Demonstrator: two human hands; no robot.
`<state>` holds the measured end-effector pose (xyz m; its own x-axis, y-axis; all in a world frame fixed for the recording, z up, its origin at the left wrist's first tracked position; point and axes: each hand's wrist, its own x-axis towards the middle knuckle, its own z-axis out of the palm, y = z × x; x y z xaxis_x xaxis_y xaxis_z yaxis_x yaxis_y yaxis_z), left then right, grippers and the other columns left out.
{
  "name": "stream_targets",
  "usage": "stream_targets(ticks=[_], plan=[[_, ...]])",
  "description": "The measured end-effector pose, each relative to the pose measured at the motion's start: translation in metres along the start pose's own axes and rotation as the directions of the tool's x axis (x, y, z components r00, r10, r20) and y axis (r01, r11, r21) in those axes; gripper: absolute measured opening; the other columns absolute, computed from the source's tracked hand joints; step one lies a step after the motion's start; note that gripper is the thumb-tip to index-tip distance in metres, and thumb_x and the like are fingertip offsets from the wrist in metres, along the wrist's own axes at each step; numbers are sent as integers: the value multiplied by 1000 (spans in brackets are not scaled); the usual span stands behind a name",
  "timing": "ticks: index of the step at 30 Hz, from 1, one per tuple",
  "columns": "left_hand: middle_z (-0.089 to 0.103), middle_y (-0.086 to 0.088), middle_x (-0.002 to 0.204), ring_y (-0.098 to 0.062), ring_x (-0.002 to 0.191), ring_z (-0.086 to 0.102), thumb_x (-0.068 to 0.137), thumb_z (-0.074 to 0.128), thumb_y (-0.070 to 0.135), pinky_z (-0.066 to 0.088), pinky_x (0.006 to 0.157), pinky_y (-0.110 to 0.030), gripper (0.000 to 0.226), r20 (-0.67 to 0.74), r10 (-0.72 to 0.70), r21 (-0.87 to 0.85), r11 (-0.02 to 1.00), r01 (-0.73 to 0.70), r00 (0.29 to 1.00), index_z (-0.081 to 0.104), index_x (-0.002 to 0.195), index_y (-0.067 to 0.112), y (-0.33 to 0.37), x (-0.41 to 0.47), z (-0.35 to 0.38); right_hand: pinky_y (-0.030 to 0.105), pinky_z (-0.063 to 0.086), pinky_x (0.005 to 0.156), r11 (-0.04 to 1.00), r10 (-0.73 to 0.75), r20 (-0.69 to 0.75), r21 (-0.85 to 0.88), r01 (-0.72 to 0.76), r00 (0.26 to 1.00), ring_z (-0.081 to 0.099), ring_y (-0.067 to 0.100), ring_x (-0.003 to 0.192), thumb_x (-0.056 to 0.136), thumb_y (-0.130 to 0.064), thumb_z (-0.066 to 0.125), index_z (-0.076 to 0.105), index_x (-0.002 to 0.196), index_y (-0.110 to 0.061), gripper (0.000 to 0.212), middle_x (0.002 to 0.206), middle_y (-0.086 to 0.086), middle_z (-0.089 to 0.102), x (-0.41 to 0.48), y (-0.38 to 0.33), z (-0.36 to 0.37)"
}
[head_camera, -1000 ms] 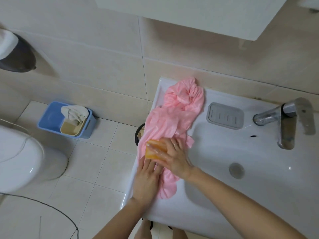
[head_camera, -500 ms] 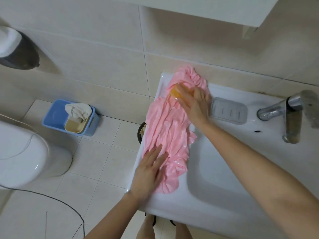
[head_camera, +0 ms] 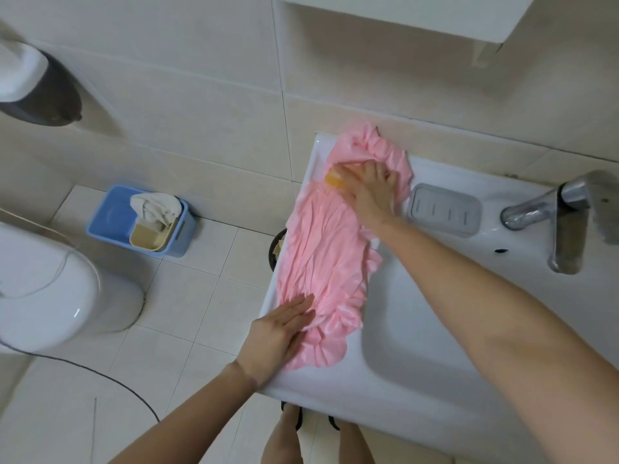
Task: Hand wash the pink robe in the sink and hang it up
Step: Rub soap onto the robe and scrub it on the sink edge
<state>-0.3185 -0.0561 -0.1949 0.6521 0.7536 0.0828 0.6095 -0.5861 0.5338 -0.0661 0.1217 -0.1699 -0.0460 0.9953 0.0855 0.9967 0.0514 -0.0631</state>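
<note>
Bathroom sink ledge [head_camera: 315, 390]: pink robe [head_camera: 321, 262] stretched. Your right hand [head_camera: 371, 192], gripping yellow soap [head_camera: 335, 178], moves from robe's 6 o'clock end to 12; left hand [head_camera: 278, 333] flat, pins near end. Soaping underway.

Blue tub [head_camera: 110, 226] observed at the floor's [head_camera: 201, 296] wall edge, white cloth [head_camera: 154, 204] and beige box [head_camera: 147, 236] held inside (right end). White toilet [head_camera: 50, 286] recorded near the floor's left edge; black cable [head_camera: 110, 376] seen laid across tiles.
</note>
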Motion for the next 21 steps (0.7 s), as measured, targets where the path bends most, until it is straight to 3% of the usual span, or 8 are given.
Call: stream_targets(ticks=[2,6,8,10,13,17,19,21], plan=[[59,9,129,-7,120,55,92,46,40,49,93,-21,38,12,-11,-21,1000,12,1000,72,110,19,1,2,-7,44,29,88,1000,16,-39,12,-15,999,45,33,108,95,-50,39,41,140,-38,47,119,18,49,-2,7,-6],[58,23,125,11,122,45,93,29,60,35,104,-12,56,1,-170,-268,949,164,985,70,112,26,2,6,-21,44,36,89,936,-57,-260,321,142,964,53,31,101,93,-49,48,47,136,-38,44,117,10,57,-97,-26,-6],[59,27,117,12,114,50,93,36,55,41,98,-16,49,-17,-155,-268,953,144,988,71,106,24,-1,7,-22,46,38,91,885,-244,-271,331,328,931,56,32,99,93,-47,52,46,134,-40,42,118,10,60,-173,-51,7],[59,16,125,0,118,52,93,46,36,42,99,-20,32,35,-60,-225,972,66,998,68,110,20,-6,2,-19,43,40,86,884,-336,-237,256,392,912,58,32,93,91,-43,57,45,134,-43,45,113,11,58,-209,-58,26],[50,3,140,-13,131,45,93,47,27,41,103,-21,29,43,36,-134,991,-30,998,64,113,16,-7,-4,-8,42,38,84,955,-188,-292,168,244,938,57,33,101,95,-47,46,42,135,-42,41,114,11,48,-178,-44,44],[54,0,135,-17,125,50,97,35,40,52,83,-23,37,26,40,-7,999,-40,999,66,101,19,1,3,-8,40,34,83,980,-151,-281,81,180,948,55,30,99,92,-52,44,39,135,-42,45,112,9,44,-114,-19,37],[64,3,118,-15,107,61,97,26,48,55,64,-21,46,15,43,79,996,-44,999,66,99,24,8,15,-18,38,31,82,972,49,-219,235,4,975,53,30,98,91,-54,40,40,137,-42,47,109,10,48,-104,-12,28],[66,0,89,-21,75,66,97,25,51,48,49,-24,46,-99,-59,89,994,68,993,60,100,21,19,38,-35,38,35,83,884,252,-197,446,-143,947,50,27,95,92,-54,38,44,137,-38,48,102,11,51,-104,-8,22]])
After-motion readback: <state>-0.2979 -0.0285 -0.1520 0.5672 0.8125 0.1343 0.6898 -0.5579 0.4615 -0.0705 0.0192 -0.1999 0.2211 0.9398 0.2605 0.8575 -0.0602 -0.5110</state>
